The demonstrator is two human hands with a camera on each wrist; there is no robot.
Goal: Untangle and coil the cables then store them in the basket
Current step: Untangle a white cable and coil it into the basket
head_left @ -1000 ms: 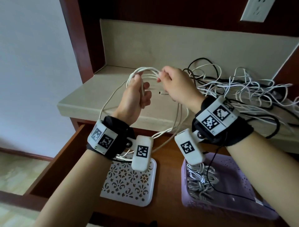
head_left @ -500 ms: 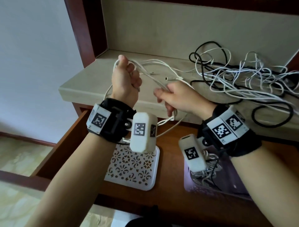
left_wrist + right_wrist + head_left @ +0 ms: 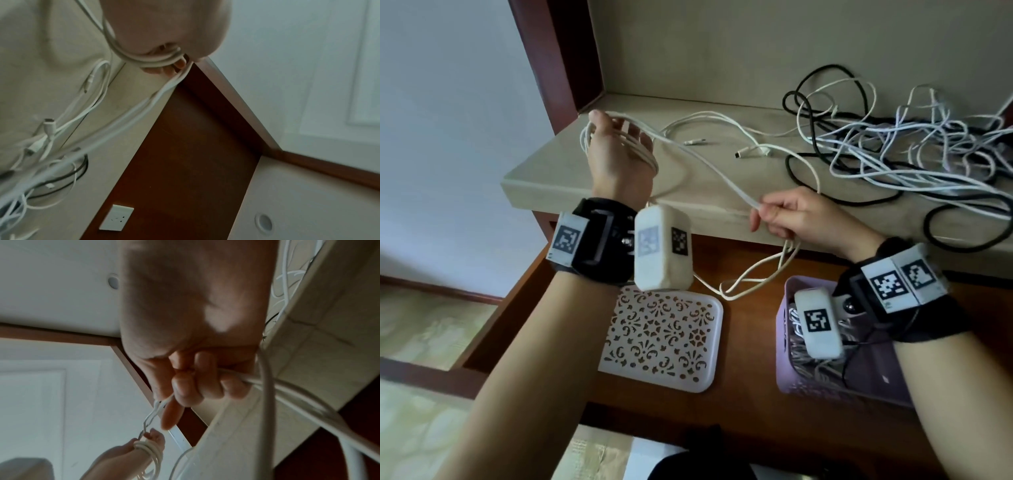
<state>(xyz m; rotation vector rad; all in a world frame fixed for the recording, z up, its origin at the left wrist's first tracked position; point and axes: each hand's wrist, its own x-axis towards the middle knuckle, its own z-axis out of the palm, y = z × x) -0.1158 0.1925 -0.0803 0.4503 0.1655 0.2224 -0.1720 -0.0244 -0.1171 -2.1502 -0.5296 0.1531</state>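
Note:
My left hand (image 3: 619, 150) is raised over the left end of the beige shelf (image 3: 544, 178) with several loops of a white cable (image 3: 709, 164) wound round it; the loops (image 3: 156, 62) cross its curled fingers. From there the cable runs taut down to my right hand (image 3: 787, 216), which grips it (image 3: 242, 378) in curled fingers at the shelf's front edge. Slack loops (image 3: 753, 281) hang below into the open drawer. A tangle of white and black cables (image 3: 914, 150) lies on the shelf's right side. The purple basket (image 3: 835, 387) in the drawer holds coiled white cables.
A white perforated lid or tray (image 3: 664, 339) lies on the wooden drawer bottom (image 3: 746, 342) left of the basket. Loose white plug ends (image 3: 753, 152) lie mid-shelf. A dark wood post (image 3: 561, 58) borders the shelf at left. A wall socket (image 3: 116, 217) sits above.
My right hand has pulled down and to the right, away from my left hand, drawing the cable taut. My left hand stays raised with the loops round it. The head view has tilted down.

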